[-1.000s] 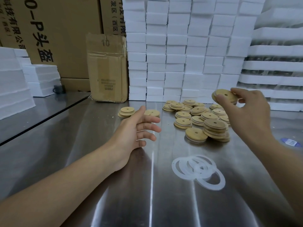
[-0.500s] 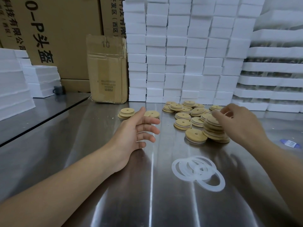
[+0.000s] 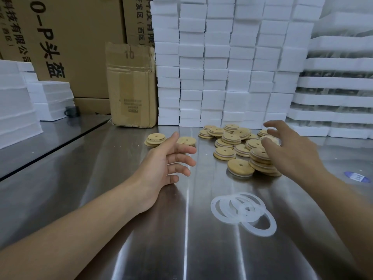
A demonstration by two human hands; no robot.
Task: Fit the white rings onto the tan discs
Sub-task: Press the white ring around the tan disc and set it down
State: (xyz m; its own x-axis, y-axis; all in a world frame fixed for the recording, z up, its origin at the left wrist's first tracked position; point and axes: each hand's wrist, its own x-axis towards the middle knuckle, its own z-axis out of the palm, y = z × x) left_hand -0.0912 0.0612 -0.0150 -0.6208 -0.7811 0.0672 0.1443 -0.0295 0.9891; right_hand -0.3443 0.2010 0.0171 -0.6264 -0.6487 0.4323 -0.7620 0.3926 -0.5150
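Steel table [image 3: 141, 219] is filling the lower view, with white foam blocks [image 3: 222, 67] stacked behind it and a cardboard box [image 3: 131, 87] standing at back left.

Tan discs [image 3: 240, 167] are sitting in a loose heap at mid-right of the table, several piled on each other. Many are showing a pale band at the edge, so I'm judging those as already ringed. Two small stacks [image 3: 155, 138] are lying apart at the left; I cannot tell if they are ringed.

White rings [image 3: 242, 211] are lying loose and overlapping on the table near the person, well apart from the heap. Those are left to fit, so the task is looking partly done.

Left hand [image 3: 167, 160] is hovering just beside the small stacks, its fingers [image 3: 185, 160] relaxed and apart, holding nothing. Right hand [image 3: 294, 156] is hanging over the heap with fingers [image 3: 272, 125] splayed wide, gripping nothing visible. Its thumb is blurring near the top disc, so contact is unclear.
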